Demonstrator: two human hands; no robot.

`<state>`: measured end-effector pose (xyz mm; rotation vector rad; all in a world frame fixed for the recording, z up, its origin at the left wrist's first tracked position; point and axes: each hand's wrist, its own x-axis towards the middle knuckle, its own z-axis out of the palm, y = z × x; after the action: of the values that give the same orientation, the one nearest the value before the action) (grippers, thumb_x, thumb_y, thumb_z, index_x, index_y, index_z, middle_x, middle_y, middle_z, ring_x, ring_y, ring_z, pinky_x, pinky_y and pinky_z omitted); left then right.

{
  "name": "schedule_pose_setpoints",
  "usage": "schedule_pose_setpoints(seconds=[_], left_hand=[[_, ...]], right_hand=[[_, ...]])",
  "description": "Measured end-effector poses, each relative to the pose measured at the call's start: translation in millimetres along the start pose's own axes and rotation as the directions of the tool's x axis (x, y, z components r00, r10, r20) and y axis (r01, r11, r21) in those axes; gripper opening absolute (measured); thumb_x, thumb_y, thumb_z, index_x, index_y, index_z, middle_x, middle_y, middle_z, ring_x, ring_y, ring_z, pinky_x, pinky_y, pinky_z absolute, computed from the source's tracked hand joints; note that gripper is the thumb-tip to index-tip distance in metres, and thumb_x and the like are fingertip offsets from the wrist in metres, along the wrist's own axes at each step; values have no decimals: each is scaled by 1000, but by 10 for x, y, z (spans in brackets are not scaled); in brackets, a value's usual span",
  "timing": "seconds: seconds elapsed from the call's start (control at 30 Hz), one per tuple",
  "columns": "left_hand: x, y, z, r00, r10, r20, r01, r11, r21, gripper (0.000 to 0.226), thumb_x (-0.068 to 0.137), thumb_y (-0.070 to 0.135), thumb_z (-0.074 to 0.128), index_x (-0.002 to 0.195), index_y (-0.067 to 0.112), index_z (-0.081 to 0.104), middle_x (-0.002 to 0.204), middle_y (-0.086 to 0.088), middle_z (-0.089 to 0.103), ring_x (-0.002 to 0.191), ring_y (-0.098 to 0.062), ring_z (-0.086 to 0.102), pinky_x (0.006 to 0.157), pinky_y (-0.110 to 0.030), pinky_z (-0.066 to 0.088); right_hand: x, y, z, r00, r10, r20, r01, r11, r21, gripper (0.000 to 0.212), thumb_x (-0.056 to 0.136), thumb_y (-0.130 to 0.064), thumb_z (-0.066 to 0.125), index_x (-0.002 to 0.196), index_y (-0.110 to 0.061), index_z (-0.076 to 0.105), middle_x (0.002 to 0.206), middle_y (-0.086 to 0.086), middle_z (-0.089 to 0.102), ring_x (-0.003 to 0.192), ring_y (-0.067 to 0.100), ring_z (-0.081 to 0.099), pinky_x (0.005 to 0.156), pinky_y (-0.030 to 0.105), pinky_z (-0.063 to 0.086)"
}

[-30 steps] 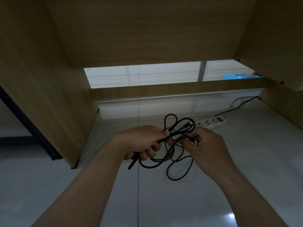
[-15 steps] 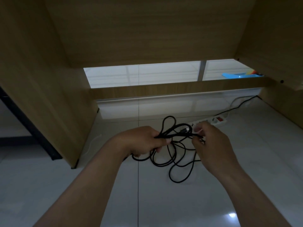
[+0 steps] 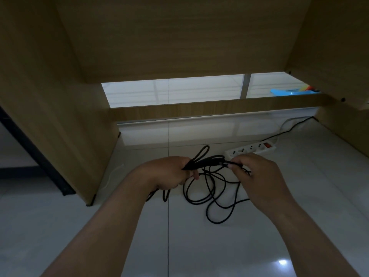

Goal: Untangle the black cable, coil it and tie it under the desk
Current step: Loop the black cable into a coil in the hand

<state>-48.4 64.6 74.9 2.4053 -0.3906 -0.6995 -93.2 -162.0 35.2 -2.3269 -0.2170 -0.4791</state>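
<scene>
**Both hands on the tangled cable**

My forearms reach in from the bottom edge over the white floor. My left hand is closed in a fist around a bunch of strands of the cable, with a short loop poking up past my knuckles. My right hand pinches another stretch of it between thumb and fingertips, the other fingers curled. Between the hands the strands run taut; below them loose loops hang tangled down to the tiles. Just beyond my right hand lies a white power strip, its lead trailing right. Farther off, the desk has a crossbar spanning its side panels.
</scene>
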Motion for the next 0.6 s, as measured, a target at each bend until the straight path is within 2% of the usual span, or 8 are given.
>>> schedule_pose_setpoints(seconds=[0.07, 0.17, 0.23, 0.33, 0.4, 0.47, 0.53, 0.6], left_hand=[[8, 19, 12, 999, -23, -22, 24, 997, 67, 25, 99, 44, 46, 103, 29, 66, 70, 10, 51, 54, -1, 44, 46, -16, 33], [21, 28, 48, 997, -14, -82, 21, 996, 91, 38, 94, 63, 39, 82, 34, 60, 64, 10, 50, 50, 0, 45, 45, -17, 32], [38, 24, 66, 997, -1, -77, 8, 995, 97, 42, 94, 66, 34, 78, 34, 55, 62, 7, 47, 40, 2, 40, 38, -14, 29], [38, 19, 74, 999, -45, -22, 47, 996, 78, 53, 89, 73, 33, 90, 28, 62, 58, 5, 43, 35, -4, 35, 35, -15, 23], [38, 7, 90, 999, -40, -18, 41, 998, 50, 51, 85, 75, 39, 75, 29, 60, 48, 11, 44, 31, -1, 35, 34, -14, 24], [47, 6, 113, 999, -4, -44, 6, 999, 45, 50, 84, 73, 47, 59, 30, 48, 41, 14, 40, 30, 1, 35, 36, -16, 25], [61, 13, 133, 997, 14, -75, -10, 998, 59, 55, 86, 70, 47, 57, 24, 38, 48, 10, 34, 33, -1, 29, 43, -23, 21], [74, 22, 147, 996, 26, -86, -24, 999, 33, 56, 89, 68, 44, 60, 21, 35, 53, 7, 33, 35, -3, 28, 45, -25, 19]], right_hand=[[4, 1, -6, 1000, -7, 5, 7, 1000, 16, 9, 90, -18, 65, 88, -20, 73, 82, -5, 68, 78, 9, 62, 69, 29, 50], [10, 7, 5, 1000, -15, 5, 15, 1000, 26, 10, 91, -19, 65, 86, -21, 74, 78, -4, 69, 75, 10, 62, 66, 30, 50], [21, 8, 9, 1000, 5, -3, -4, 998, 66, 11, 91, -21, 65, 84, -20, 74, 76, -2, 69, 73, 12, 62, 67, 32, 49], [21, -18, -9, 999, 33, -24, -28, 986, 161, 10, 90, -24, 66, 85, -26, 74, 78, -7, 71, 75, 8, 64, 68, 26, 48], [13, -55, -19, 998, 45, -35, -37, 979, 200, 11, 90, -24, 66, 88, -29, 75, 82, -9, 73, 78, 6, 65, 71, 23, 49], [7, -96, -27, 997, 65, -35, -55, 970, 238, 15, 90, -24, 66, 85, -36, 74, 82, -10, 74, 79, 6, 66, 71, 20, 50], [12, -130, -40, 995, 103, -15, -95, 955, 282, 19, 90, -27, 65, 83, -43, 71, 84, -15, 73, 78, 5, 66, 69, 16, 50], [22, -145, -53, 989, 146, 8, -141, 935, 325, 17, 92, -28, 63, 86, -41, 73, 85, -17, 74, 79, 4, 67, 71, 19, 52]])
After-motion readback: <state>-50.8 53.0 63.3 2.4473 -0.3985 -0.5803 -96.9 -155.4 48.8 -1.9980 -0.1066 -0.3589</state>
